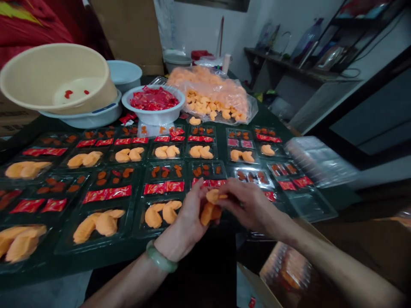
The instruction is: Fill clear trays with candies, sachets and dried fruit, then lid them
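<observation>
My left hand (191,214), with a pale green bangle (161,256) on its wrist, grips a crescent-shaped orange piece (208,214). My right hand (247,205) pinches a second orange piece (213,196) just above it, and the two hands nearly touch. Under and behind them lie rows of black compartment trays, the nearest (160,233) holding two orange crescents. Other compartments hold red sachets (165,186) and small brown-orange pieces (165,172). The hands hide part of the tray row beneath them.
A white bowl of red sachets (154,105) and a clear bag of orange pieces (208,94) stand beyond the trays. A beige basin (58,77) rests on a white one at the back left. Stacked clear trays (321,162) lie at the right; a cardboard box (257,286) sits below the table edge.
</observation>
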A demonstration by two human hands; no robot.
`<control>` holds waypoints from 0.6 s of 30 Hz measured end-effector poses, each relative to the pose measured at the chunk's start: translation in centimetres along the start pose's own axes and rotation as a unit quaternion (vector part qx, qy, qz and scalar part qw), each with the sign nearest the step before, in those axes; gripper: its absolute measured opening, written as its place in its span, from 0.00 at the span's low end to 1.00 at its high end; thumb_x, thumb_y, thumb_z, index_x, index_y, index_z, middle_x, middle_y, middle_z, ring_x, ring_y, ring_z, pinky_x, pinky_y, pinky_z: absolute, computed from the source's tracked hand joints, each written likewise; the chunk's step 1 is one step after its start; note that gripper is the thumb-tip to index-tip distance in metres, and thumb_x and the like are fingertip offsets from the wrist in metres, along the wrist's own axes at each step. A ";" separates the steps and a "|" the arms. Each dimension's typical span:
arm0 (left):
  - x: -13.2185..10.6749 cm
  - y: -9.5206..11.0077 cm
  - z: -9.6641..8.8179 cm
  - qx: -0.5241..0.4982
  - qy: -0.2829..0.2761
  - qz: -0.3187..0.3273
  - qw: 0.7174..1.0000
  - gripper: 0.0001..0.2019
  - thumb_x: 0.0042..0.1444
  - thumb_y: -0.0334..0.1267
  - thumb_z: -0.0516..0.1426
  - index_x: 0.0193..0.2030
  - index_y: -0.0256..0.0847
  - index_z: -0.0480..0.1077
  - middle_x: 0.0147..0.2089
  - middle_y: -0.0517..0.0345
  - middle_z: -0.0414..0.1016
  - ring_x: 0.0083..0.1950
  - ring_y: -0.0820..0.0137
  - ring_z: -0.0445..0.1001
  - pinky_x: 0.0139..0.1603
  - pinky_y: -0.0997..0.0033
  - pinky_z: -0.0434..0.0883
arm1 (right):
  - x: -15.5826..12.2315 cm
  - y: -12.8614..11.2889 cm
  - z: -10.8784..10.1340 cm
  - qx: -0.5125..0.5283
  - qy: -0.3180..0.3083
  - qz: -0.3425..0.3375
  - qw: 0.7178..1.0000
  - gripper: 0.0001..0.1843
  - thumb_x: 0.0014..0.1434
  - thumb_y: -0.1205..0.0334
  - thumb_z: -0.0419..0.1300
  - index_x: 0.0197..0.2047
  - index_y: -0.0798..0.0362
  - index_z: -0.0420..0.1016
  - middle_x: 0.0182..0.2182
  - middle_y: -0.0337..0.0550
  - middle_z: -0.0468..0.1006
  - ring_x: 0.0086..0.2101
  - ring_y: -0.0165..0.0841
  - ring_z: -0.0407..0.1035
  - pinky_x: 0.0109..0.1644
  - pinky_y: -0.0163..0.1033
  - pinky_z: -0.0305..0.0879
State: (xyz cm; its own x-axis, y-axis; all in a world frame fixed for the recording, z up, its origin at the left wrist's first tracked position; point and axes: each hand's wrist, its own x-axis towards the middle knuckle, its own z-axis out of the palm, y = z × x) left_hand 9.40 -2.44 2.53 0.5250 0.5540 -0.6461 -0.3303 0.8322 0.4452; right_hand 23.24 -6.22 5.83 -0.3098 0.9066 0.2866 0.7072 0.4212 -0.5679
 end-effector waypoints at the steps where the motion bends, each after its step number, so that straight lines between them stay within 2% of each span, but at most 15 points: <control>1: -0.1 0.1 -0.1 0.010 -0.017 -0.007 1.000 0.21 0.59 0.50 0.44 0.29 0.36 0.67 0.21 0.57 0.64 0.20 0.71 0.65 0.14 0.75 0.59 | -0.1 1.0 -0.9 0.040 0.030 0.037 0.998 0.08 0.61 0.63 0.53 0.32 0.55 0.70 0.27 0.40 0.72 0.27 0.26 0.65 0.30 0.31 0.59; 2: -0.1 0.2 -0.1 0.012 -0.027 -0.013 0.999 0.20 0.58 0.49 0.45 0.31 0.35 0.68 0.22 0.56 0.65 0.21 0.71 0.66 0.14 0.75 0.59 | -0.2 2.3 -2.1 0.079 0.064 0.086 0.991 0.09 0.60 0.61 0.54 0.31 0.55 0.69 0.24 0.38 0.71 0.25 0.26 0.64 0.28 0.30 0.58; 4: -0.3 0.5 -0.1 0.001 -0.027 -0.018 0.999 0.15 0.56 0.42 0.47 0.32 0.33 0.69 0.25 0.53 0.67 0.24 0.70 0.68 0.17 0.74 0.63 | -0.4 5.9 -4.6 0.142 0.150 0.195 0.959 0.11 0.58 0.56 0.56 0.29 0.55 0.68 0.20 0.35 0.68 0.19 0.24 0.59 0.22 0.30 0.54; 6: -0.5 0.7 -0.1 -0.013 -0.004 -0.021 1.000 0.10 0.51 0.33 0.49 0.34 0.31 0.69 0.28 0.51 0.69 0.27 0.68 0.71 0.22 0.71 0.68 | -0.6 10.5 -7.2 0.184 0.258 0.296 0.901 0.13 0.54 0.53 0.59 0.29 0.54 0.66 0.15 0.32 0.64 0.14 0.22 0.52 0.17 0.30 0.47; 9: -0.9 0.8 -0.1 -0.021 0.022 -0.011 0.999 0.14 0.40 0.24 0.51 0.36 0.31 0.69 0.33 0.49 0.72 0.34 0.63 0.75 0.31 0.67 0.73 | -0.7 17.3 -10.3 0.168 0.316 0.381 0.853 0.11 0.51 0.59 0.61 0.23 0.54 0.64 0.11 0.32 0.62 0.13 0.22 0.51 0.16 0.30 0.44; 11: -1.0 0.9 -0.3 -0.011 0.018 -0.003 1.000 0.17 0.37 0.22 0.53 0.37 0.32 0.69 0.36 0.49 0.73 0.39 0.58 0.76 0.36 0.66 0.74 | -0.7 20.4 -11.5 0.111 0.301 0.427 0.845 0.10 0.53 0.64 0.58 0.22 0.54 0.63 0.10 0.31 0.60 0.12 0.22 0.51 0.16 0.30 0.44; 13: -1.0 1.0 -0.5 0.007 0.006 0.002 1.000 0.18 0.37 0.22 0.56 0.39 0.33 0.69 0.38 0.49 0.73 0.42 0.55 0.76 0.38 0.65 0.74 | -0.6 22.3 -12.0 0.026 0.252 0.457 0.853 0.10 0.55 0.66 0.55 0.23 0.54 0.63 0.11 0.31 0.60 0.13 0.23 0.52 0.17 0.30 0.46; 16: -0.8 1.0 -0.8 0.024 -0.015 0.005 1.000 0.19 0.38 0.23 0.58 0.40 0.35 0.69 0.40 0.48 0.74 0.43 0.55 0.76 0.37 0.68 0.74 | -0.2 23.8 -11.9 -0.074 0.193 0.467 0.860 0.09 0.55 0.68 0.55 0.23 0.55 0.66 0.12 0.33 0.62 0.14 0.23 0.54 0.20 0.31 0.50; 18: -0.6 1.1 -0.9 0.025 -0.024 0.007 0.999 0.18 0.38 0.24 0.58 0.40 0.34 0.69 0.41 0.47 0.74 0.42 0.56 0.77 0.34 0.68 0.75 | 0.1 24.5 -11.5 -0.102 0.185 0.467 0.859 0.09 0.52 0.70 0.57 0.21 0.56 0.67 0.14 0.37 0.64 0.17 0.25 0.58 0.23 0.33 0.53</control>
State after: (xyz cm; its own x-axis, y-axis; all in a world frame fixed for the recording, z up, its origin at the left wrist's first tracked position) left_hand 8.01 -1.86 2.85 0.5574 0.5634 -0.6099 -0.2988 0.8214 0.4857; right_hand 47.85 3.87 0.76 0.6487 0.7606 0.0267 0.6460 -0.5318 -0.5476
